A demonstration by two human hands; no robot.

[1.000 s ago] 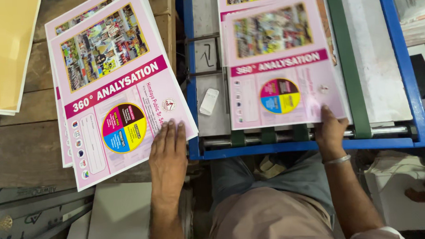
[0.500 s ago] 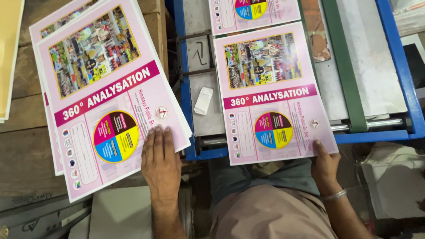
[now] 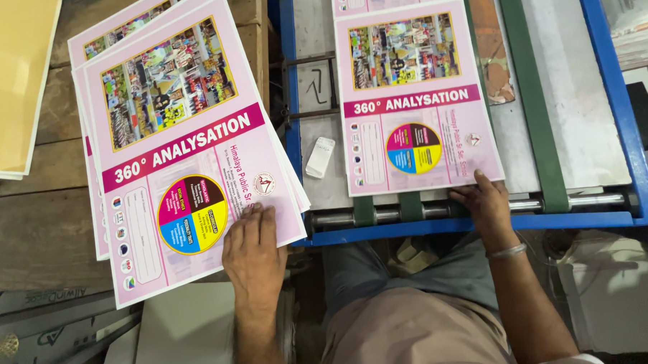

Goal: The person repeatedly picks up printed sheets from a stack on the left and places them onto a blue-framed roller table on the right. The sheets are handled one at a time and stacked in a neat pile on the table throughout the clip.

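The pink sheet [image 3: 416,100] lies flat on the grey bed of the blue-framed machine [image 3: 643,164], its long axis running away from the person, photo end farthest and coloured circle nearest. Its near edge sits just beyond the machine's metal roller [image 3: 483,208]. The right hand [image 3: 485,204] rests palm down at that near right corner, fingers spread over the roller and touching the sheet's edge, gripping nothing. A second sheet lies beyond it, up the bed. Left of the machine, on the wooden desk [image 3: 24,228], a stack of pink sheets [image 3: 186,151] lies tilted, top end leaning right. The left hand [image 3: 253,243] presses flat on the stack's near corner, fingers together.
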